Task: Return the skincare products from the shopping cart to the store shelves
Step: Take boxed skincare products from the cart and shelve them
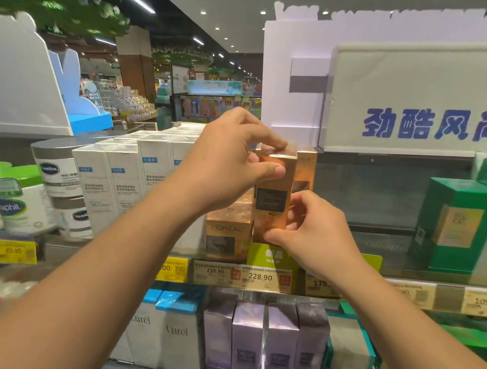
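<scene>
A supermarket's skincare aisle: shelves [404,284] stacked with boxed creams [230,235], yellow price tags [15,251] along the edges, more aisles [212,101] behind.

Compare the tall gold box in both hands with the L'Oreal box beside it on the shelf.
The tall gold box stands upright and narrow, gripped by the left hand at its top and the right hand at its base. The L'Oreal box is squat and untouched. Both are shiny gold.
</scene>
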The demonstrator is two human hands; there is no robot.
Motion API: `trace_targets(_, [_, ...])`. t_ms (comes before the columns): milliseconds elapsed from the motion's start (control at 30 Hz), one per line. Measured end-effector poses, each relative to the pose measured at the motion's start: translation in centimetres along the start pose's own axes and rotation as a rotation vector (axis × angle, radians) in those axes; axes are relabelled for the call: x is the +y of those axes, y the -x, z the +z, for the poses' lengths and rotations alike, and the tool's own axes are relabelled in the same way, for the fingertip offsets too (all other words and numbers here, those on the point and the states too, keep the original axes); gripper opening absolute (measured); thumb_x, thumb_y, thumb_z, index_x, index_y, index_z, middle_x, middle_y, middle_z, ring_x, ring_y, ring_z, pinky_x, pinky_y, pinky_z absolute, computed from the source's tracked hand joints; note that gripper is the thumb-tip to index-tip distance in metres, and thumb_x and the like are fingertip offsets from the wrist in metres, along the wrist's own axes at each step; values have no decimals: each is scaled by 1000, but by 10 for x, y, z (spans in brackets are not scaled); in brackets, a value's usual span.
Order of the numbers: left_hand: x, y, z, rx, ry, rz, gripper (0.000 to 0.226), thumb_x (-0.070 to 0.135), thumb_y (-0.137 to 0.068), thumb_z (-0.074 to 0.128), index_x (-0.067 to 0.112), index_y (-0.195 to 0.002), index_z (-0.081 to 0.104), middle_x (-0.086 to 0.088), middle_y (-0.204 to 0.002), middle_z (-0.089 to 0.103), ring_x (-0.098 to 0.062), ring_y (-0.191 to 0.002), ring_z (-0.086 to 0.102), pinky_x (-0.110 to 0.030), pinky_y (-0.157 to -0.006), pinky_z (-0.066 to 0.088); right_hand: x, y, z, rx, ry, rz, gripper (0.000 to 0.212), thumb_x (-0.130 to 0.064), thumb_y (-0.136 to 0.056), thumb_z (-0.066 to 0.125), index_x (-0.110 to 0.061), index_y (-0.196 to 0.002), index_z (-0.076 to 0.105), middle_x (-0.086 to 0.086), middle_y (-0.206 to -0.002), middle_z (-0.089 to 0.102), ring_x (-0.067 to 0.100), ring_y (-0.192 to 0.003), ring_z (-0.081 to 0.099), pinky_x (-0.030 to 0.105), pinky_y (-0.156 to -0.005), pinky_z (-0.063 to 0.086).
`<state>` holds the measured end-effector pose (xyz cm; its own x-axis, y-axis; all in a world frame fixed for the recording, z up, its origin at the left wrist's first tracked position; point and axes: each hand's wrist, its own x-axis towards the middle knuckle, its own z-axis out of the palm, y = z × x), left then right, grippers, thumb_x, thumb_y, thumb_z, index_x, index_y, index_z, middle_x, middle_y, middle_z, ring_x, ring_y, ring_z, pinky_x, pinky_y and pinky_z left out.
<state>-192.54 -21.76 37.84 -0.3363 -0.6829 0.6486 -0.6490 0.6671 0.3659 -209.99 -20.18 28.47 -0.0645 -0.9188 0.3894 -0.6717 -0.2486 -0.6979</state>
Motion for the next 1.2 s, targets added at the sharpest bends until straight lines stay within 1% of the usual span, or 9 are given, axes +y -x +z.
trace_targets(67, [-3, 2, 1, 2, 13, -10, 38, 33, -79, 87, 38, -114, 74, 14, -111, 55, 0, -82, 60, -2, -69, 43, 0, 0, 2, -8, 24, 19, 46, -37, -71, 92, -32, -105, 61, -8, -92, 66, 9, -80, 65, 27, -72, 57])
trace_targets(167, [-5, 4, 2, 10, 28, -20, 37, 30, -75, 90, 35, -109, 74, 10, -107, 62, 0, -82, 66, -13, -76, 53, -1, 1, 3, -20, 43, 33, 40, -38, -74, 91, -32, -104, 64, -14, -90, 67, 4, -79, 64, 17, -63, 49])
trace_targets(367, [-8, 7, 5, 29, 31, -44, 35, 30, -75, 90, 33, -106, 73, 11, -104, 64, -1, -82, 66, -17, -75, 56, -3, 4, 2, -34, 88, 32, 43, -41, -80, 86, -30, -118, 67, -21, -87, 65, -3, -79, 62, 8, -60, 42])
trace_targets(533, [-10, 6, 9, 45, -12, -59, 31, 25, -80, 87, 33, -107, 73, 11, -105, 61, 0, -80, 64, -17, -75, 54, -3, 4, 4, 21, 93, 38, 57, -41, -84, 83, -28, -135, 60, -17, -88, 65, -1, -79, 63, 8, -63, 44])
trace_targets(700, [-10, 6, 10, 53, -39, -65, 29, 21, -85, 82, 33, -109, 72, 9, -106, 60, -3, -85, 63, -26, -81, 57, -6, 5, 2, 10, 111, 33, 56, -42, -87, 81, -27, -137, 60, -22, -89, 62, -3, -80, 61, 9, -64, 46])
trace_targets(833, [-9, 9, 9, 67, -48, -53, 30, 31, -85, 81, 32, -113, 71, 9, -105, 62, -3, -86, 62, -27, -81, 57, -7, 7, -1, 21, 103, 37, 50, -45, -89, 77, -29, -133, 61, -18, -87, 66, -1, -80, 64, 11, -65, 47])
trace_targets(1000, [-9, 19, 2, 124, 14, -51, 44, 43, -82, 83, 33, -122, 67, 12, -107, 64, 4, -88, 62, -16, -77, 54, -10, 12, -6, 107, -34, 47, 38, -40, -96, 69, -30, -132, 61, -16, -86, 67, -3, -76, 66, 9, -60, 47])
trace_targets(1067, [-7, 26, -2, 148, 93, -68, 46, 44, -81, 82, 34, -123, 66, 15, -108, 64, 4, -89, 64, -11, -75, 54, -10, 16, -8, 162, -100, 33, 31, -38, -98, 67, -29, -127, 63, -19, -88, 66, -13, -81, 63, 7, -56, 48])
trace_targets(1200, [-6, 45, -8, 164, 258, -95, 49, 51, -80, 80, 39, -125, 64, 21, -108, 65, 6, -96, 64, -5, -74, 51, -9, 27, -10, 278, -179, -32, 21, -35, -98, 66, -29, -118, 67, -21, -99, 68, -14, -93, 60, 5, -66, 47])
